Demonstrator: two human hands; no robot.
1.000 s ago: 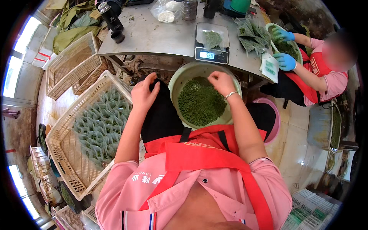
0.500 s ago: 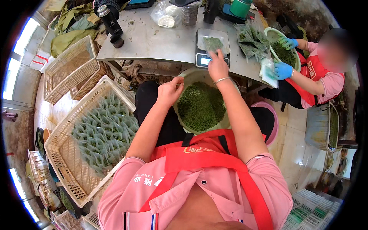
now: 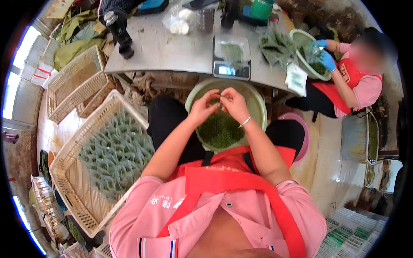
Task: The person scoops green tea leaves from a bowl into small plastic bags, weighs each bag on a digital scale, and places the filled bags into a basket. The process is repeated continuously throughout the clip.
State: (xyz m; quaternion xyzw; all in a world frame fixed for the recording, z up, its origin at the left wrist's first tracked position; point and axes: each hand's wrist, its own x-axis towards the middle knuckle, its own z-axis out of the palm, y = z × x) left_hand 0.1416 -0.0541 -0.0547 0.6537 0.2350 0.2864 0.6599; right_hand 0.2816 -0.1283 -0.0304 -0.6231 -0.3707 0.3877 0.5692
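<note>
Hovering over the pale green basin on my feed: L hand & R hand, fingers curled narrow, tips close tog.; I can't tell from this end what, if anything, is pinched b/w them. Loose greens sit in the basin, just below. Clear bag w/ greens lies on the scale on the table ahead. Crate to L has many filled bags packed tight. Co-worker's blue-gloved hands are at another basin, far R.

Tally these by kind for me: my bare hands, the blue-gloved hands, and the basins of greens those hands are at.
Bare hands: 2, left hand and right hand
Blue-gloved hands: 2
Basins: 2, near basin and far basin
Total: 6
</note>
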